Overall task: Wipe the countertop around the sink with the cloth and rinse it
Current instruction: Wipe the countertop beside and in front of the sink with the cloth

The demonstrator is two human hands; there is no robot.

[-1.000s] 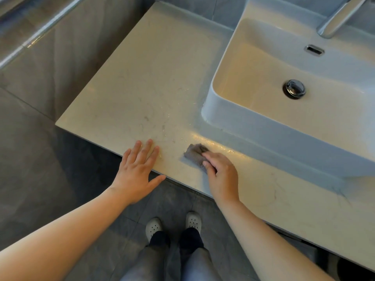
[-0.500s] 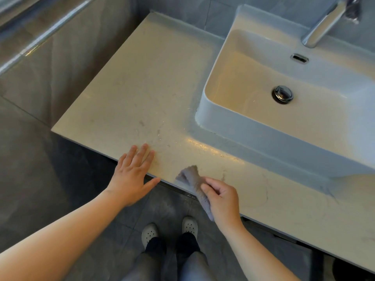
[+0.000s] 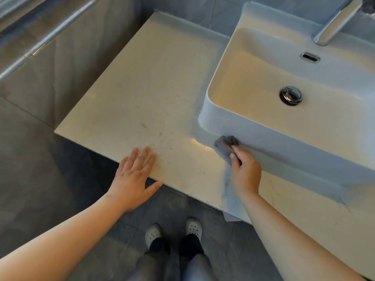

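A pale stone countertop (image 3: 142, 88) carries a white rectangular basin (image 3: 253, 130) on its right half. My right hand (image 3: 246, 171) grips a small grey cloth (image 3: 224, 144) and presses it on the counter against the foot of the basin's front wall, near its left corner. My left hand (image 3: 134, 175) lies flat with fingers spread on the counter's front edge, holding nothing. Specks and smears mark the counter between the two hands.
A chrome tap (image 3: 332, 25) overhangs the basin at the back right, above an overflow slot (image 3: 309, 57) and a chrome drain plug (image 3: 291, 95). A tiled wall with a metal rail (image 3: 40, 45) stands at the left. My feet in white shoes (image 3: 172, 232) stand on the grey tiled floor below.
My right hand has slid the cloth from the counter's front edge back and to the right, up against the basin wall. My left hand has stayed flat on the front edge.
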